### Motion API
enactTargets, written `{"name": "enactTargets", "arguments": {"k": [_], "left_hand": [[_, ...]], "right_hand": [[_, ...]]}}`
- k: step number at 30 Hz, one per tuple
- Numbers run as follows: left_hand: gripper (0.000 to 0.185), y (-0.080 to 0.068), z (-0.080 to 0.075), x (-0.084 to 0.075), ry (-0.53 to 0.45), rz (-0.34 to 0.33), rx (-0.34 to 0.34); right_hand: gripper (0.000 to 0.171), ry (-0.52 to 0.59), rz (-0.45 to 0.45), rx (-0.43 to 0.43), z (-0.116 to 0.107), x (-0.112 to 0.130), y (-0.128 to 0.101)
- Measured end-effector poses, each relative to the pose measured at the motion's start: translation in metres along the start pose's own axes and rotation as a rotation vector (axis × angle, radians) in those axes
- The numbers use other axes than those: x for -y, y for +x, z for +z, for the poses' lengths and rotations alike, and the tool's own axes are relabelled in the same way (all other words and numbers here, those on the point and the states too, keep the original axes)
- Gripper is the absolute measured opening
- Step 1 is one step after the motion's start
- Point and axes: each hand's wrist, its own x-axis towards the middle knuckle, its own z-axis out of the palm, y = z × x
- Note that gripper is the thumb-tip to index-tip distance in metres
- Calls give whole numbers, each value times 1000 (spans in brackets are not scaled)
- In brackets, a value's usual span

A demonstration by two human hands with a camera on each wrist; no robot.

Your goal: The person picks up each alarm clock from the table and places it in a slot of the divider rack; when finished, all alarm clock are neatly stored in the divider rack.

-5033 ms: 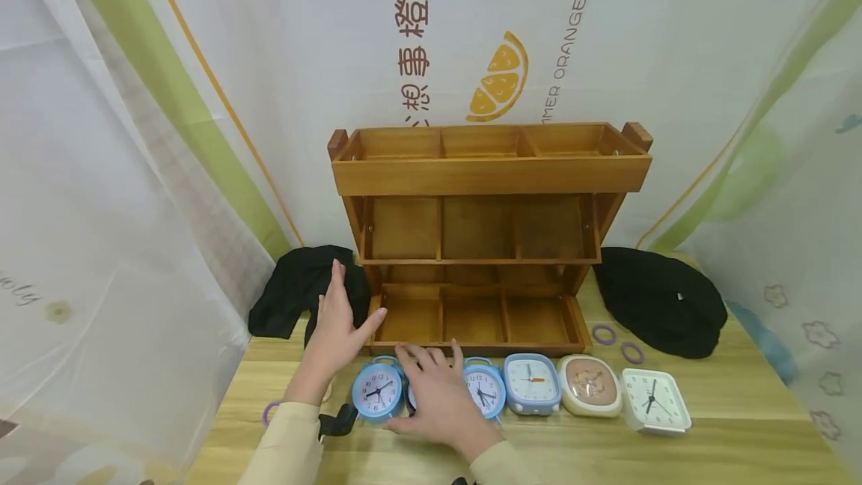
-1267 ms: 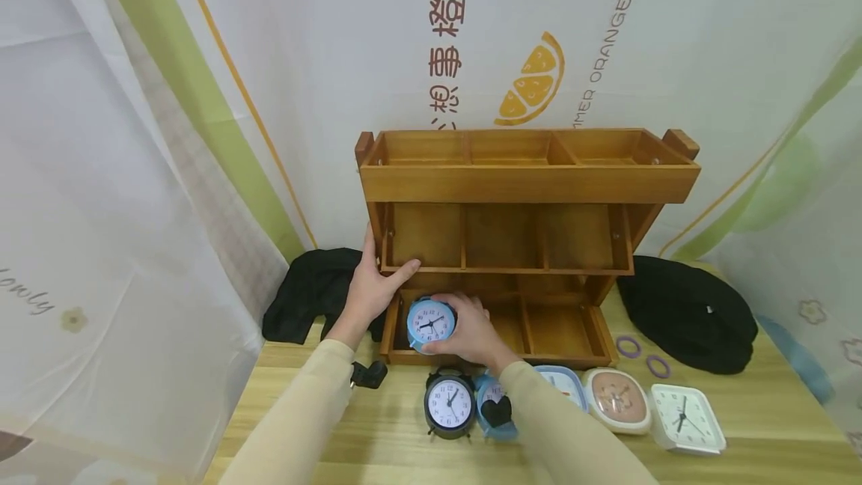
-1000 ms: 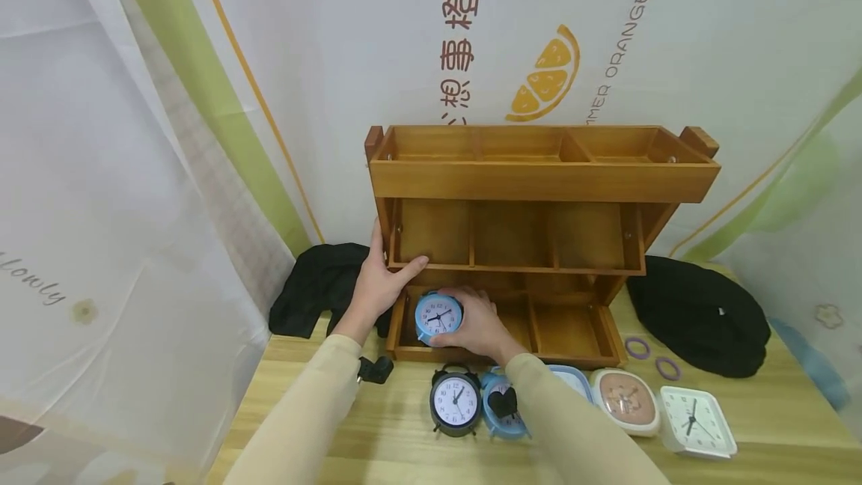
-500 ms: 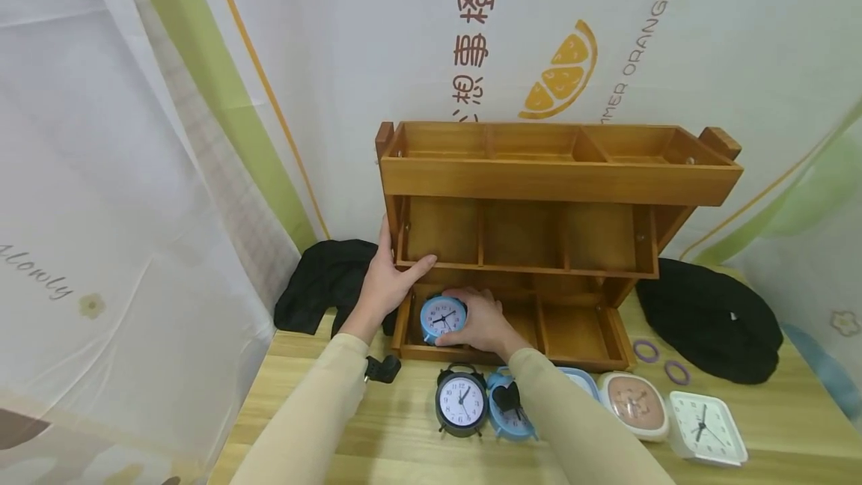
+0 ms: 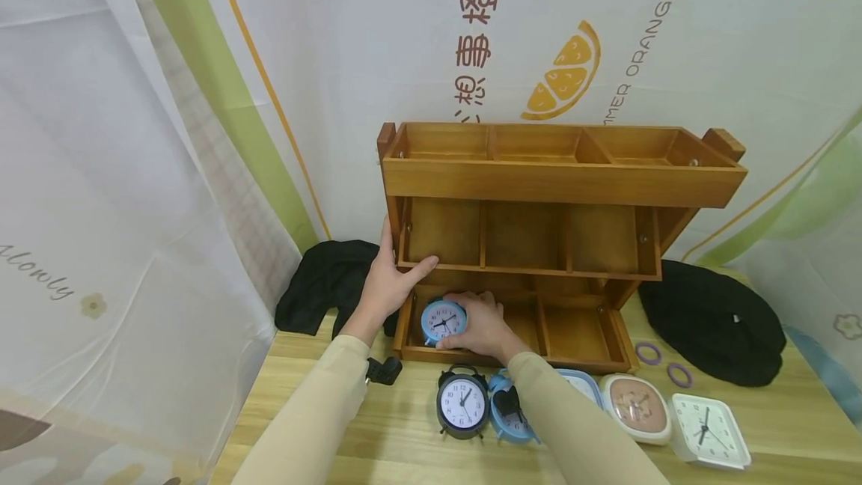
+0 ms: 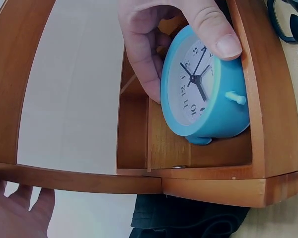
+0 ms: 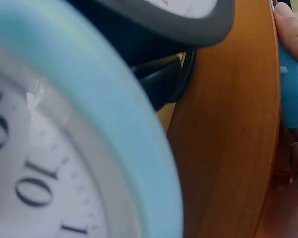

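My right hand grips a light-blue twin-bell alarm clock, thumb low on its front and fingers around its far side. The clock is inside the left compartment of the wooden rack's bottom tray, face forward. In the left wrist view, the clock sits within the compartment walls, and a small foot juts from its side. My left hand holds the left side of the wooden rack, its thumb over the middle tray's front edge. In the right wrist view, a second blue clock fills the foreground.
On the table before the rack stand a black alarm clock, a blue one partly under my right sleeve, and several square or rounded clocks, including a white one. Purple rings and black cloths flank the rack.
The blue clock has gone from the row's left end into the bottom tray's left compartment. My left hand has taken hold of the rack. Over the last half second little moves.
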Motion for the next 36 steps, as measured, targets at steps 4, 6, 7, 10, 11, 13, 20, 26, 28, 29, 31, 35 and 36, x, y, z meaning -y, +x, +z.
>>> {"name": "enactTargets", "arguments": {"k": [4, 6, 7, 10, 11, 13, 20, 26, 28, 29, 31, 35, 36], "left_hand": [[115, 0, 0, 1, 4, -2, 0], [115, 0, 0, 0, 5, 0, -2], [114, 0, 0, 0, 4, 3, -3], [114, 0, -1, -1, 2, 4, -7], [114, 0, -1, -1, 1, 4, -7], [114, 0, -1, -1, -1, 9, -7], [114, 0, -1, -1, -6, 4, -4], [114, 0, -1, -1, -6, -4, 5], [114, 0, -1, -1, 0, -13, 6], [114, 0, -1, -1, 1, -14, 8], [115, -1, -1, -1, 1, -19, 8], [115, -1, -2, -1, -4, -15, 8], [115, -1, -2, -2, -3, -19, 5]], "right_hand": [[91, -16, 0, 11, 1, -1, 0], [90, -29, 4, 19, 1, -1, 1], [89, -36, 5, 24, 1, 0, 2], [84, -59, 5, 40, -1, 1, 2], [83, -65, 6, 47, -1, 1, 3], [83, -74, 4, 58, -2, 2, 3], [86, -71, 5, 72, -5, 5, 0], [88, -104, 7, 77, -6, 7, -1], [89, -111, 4, 75, -7, 8, -3], [90, -112, 1, 74, -8, 8, -4], [93, -119, -17, 68, -9, 8, -6], [100, -148, -55, 66, -11, 6, -13], [101, -151, -66, 65, -11, 6, -15]]}}
